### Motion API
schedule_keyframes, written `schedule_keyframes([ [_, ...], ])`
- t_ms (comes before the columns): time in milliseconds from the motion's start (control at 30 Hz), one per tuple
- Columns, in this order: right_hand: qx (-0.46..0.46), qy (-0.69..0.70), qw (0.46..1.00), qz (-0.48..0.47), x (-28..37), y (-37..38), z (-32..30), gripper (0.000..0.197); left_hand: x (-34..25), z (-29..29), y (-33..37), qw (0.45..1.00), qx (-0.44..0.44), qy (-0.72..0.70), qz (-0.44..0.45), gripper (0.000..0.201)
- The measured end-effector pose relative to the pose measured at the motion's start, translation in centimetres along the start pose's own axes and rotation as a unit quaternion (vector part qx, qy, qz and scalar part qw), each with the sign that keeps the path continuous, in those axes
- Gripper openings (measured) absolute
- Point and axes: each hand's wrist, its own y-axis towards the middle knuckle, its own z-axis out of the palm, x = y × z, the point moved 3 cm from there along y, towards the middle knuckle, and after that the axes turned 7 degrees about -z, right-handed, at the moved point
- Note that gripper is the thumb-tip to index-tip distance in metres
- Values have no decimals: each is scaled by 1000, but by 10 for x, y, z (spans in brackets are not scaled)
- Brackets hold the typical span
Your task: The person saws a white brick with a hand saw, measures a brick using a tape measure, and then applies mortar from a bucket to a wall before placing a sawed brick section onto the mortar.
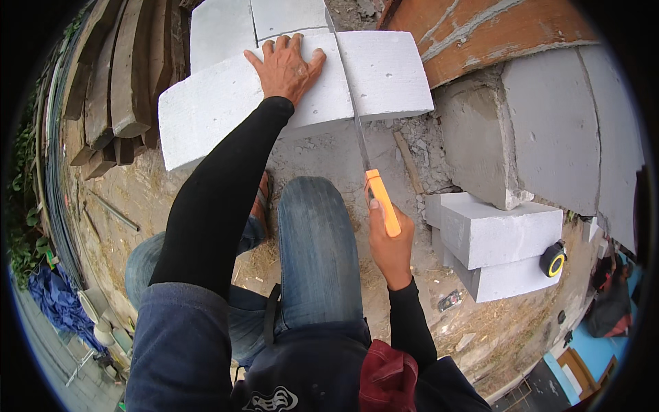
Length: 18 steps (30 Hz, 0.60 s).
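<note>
A long white lightweight concrete block (pixel 213 110) lies across other pale blocks (pixel 223 31) at the top of the head view. My left hand (pixel 285 69) presses flat on its top, fingers spread. In my right hand (pixel 391 240) is the orange handle of a hand saw (pixel 355 117), with the fingers wrapped round it. The saw's blade runs away from me across the block, right of my left hand. A dark line follows the blade on the block's face; how deep the blade sits I cannot tell.
Wooden beams (pixel 130 69) are stacked at the far left. On the right, more white blocks (pixel 501 230) bear a black and yellow tape measure (pixel 552 259), beside a grey block wall (pixel 549 123). An orange-brown board (pixel 494 27) leans behind. Rubble and a wood strip (pixel 408 161) lie on the ground.
</note>
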Motion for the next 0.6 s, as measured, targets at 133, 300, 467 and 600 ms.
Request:
schedule_keyframes([
  [133, -26, 0, 999, -47, -48, -109, -27, 28, 3, 0, -3, 999, -36, 8, 8, 71],
  [300, 11, 29, 1000, 2, 5, 39, 15, 28, -3, 8, -12, 999, -39, 7, 4, 71],
  [467, 12, 9, 1000, -22, -72, -93, -13, 27, 6, 9, -3, 998, -55, 2, 4, 75],
  [600, 15, 13, 1000, -15, -95, -88, -4, 26, 3, 6, 1, 998, -60, -2, 7, 72],
])
